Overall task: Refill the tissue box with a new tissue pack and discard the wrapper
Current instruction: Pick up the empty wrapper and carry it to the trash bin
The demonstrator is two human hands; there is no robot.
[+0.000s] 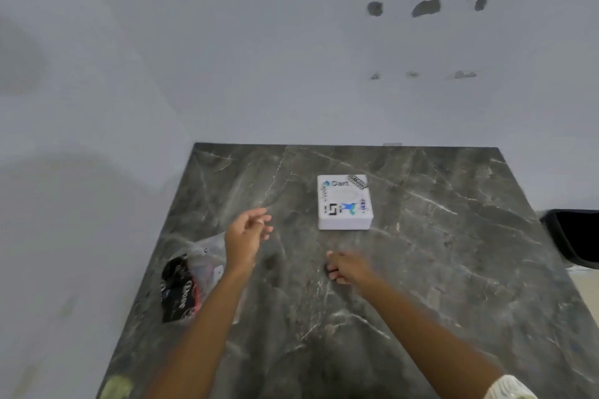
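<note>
A white square tissue box [344, 202] covered in stickers lies flat on the dark marble table [437, 253], toward the far middle. A tissue pack [188, 285] in a clear and black wrapper lies near the table's left edge, partly hidden by my left forearm. My left hand [246, 235] hovers above the table just right of the pack, fingers loosely apart and holding nothing. My right hand [348, 267] sits low over the table in front of the box, fingers curled under; nothing shows in it. Neither hand touches the box.
A grey wall with several patched holes rises behind the table. A black bin [573, 236] stands off the table's right edge. A pale green object [116, 387] shows at the table's near left corner.
</note>
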